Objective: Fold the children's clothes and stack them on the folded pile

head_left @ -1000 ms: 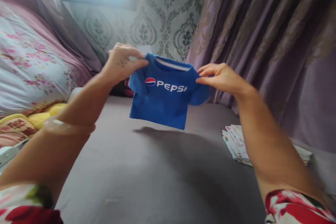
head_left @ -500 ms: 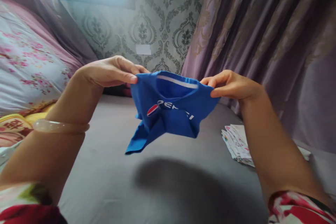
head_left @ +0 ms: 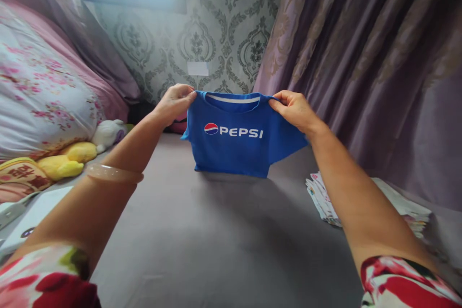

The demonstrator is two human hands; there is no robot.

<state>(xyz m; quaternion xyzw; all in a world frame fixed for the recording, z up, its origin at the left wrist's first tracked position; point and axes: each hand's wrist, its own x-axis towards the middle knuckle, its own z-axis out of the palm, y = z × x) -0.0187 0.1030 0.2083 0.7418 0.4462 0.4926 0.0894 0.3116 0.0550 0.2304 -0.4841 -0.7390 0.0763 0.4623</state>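
Observation:
A small blue T-shirt [head_left: 231, 151] with a white PEPSI print and a round logo hangs upright between my hands, its front facing me. My left hand [head_left: 176, 102] pinches the shoulder at the left of the neckline. At the other shoulder, my right hand [head_left: 294, 109] grips the cloth between thumb and fingers. The shirt's lower edge is close to the grey bed sheet [head_left: 216, 250]; whether it touches I cannot tell. A sleeve spreads out under my right wrist. A pale bangle circles my left forearm.
Folded clothes [head_left: 323, 199] lie in a stack at the right, partly behind my right forearm. To the left are a floral pillow [head_left: 46, 91], a yellow plush toy [head_left: 68, 161] and a white plush toy [head_left: 108, 134]. A purple curtain [head_left: 361, 57] hangs at the right.
The shirt has gone from crumpled and tilted to stretched flat, its print now readable. Both hands have moved farther out over the bed, and the shirt hangs lower toward the sheet.

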